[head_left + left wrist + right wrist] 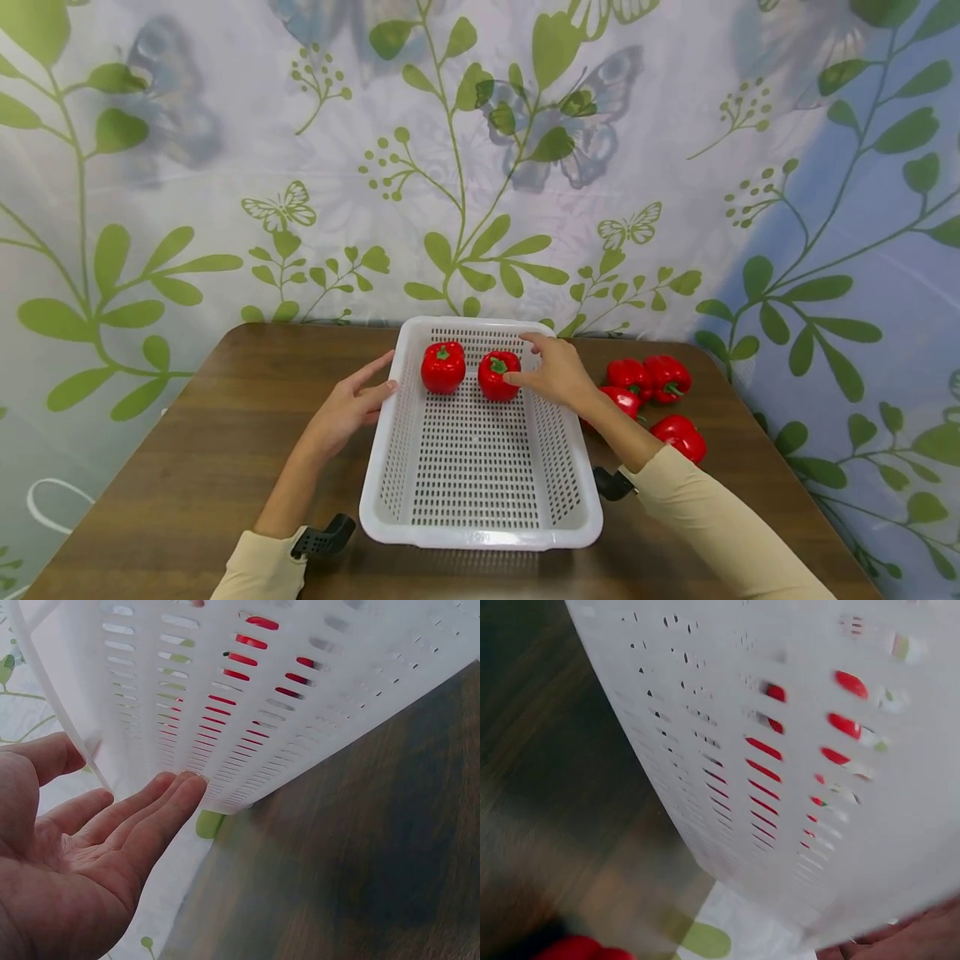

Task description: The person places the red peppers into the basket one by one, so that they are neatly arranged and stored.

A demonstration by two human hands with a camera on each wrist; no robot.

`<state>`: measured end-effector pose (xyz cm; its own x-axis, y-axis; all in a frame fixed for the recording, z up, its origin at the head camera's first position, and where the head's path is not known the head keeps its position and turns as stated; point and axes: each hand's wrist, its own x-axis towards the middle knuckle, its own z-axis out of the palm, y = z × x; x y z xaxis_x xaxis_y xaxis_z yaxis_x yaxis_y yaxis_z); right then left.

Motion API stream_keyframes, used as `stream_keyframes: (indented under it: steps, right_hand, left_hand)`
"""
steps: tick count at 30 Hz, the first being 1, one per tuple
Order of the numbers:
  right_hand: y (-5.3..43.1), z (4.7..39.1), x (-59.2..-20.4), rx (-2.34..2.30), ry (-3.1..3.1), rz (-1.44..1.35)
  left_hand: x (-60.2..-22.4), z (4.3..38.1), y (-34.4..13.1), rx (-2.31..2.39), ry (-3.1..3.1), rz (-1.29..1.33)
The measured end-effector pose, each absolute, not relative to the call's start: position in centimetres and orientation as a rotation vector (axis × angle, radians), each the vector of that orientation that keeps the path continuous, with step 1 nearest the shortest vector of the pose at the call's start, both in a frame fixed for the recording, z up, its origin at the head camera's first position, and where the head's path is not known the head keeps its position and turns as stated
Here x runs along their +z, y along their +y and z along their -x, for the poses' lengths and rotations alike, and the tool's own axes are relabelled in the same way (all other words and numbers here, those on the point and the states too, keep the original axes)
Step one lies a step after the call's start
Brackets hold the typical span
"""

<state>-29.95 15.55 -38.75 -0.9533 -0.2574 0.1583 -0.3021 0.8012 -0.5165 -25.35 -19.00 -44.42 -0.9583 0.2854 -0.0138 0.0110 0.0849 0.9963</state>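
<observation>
A white perforated plastic basket [480,537] stands on the wooden table. Inside, toward its far end, sit two red bell peppers with green stems, a left pepper [442,368] and a right pepper [497,382]. My left hand [347,417] is at the basket's left side; in the left wrist view its long fingers [154,817] lie nearly straight along the outer wall, thumb by the rim. My right hand [558,371] reaches over the right rim with fingers spread, its thumb tip at the right pepper's edge. In the right wrist view the basket wall hides most of this hand.
Several more red bell peppers [667,377] lie on the table [225,467] to the right of the basket, partly behind the right forearm. A patterned cloth [337,150] with green leaves and butterflies hangs behind the table's far edge.
</observation>
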Motion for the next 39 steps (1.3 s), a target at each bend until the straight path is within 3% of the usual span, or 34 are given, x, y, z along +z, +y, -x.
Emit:
stream_keyframes:
  steps: [25,39]
  right_hand:
    - [23.3,25.8,-34.7,0.571,-3.014,-0.391]
    - [28.7,24.2,-36.1,0.538,-2.933,-0.244]
  left_hand:
    - [-44.4,25.3,-18.9,1.960,2.171,-0.292]
    - [-44.5,25.5,-19.1,1.962,2.163,-0.288]
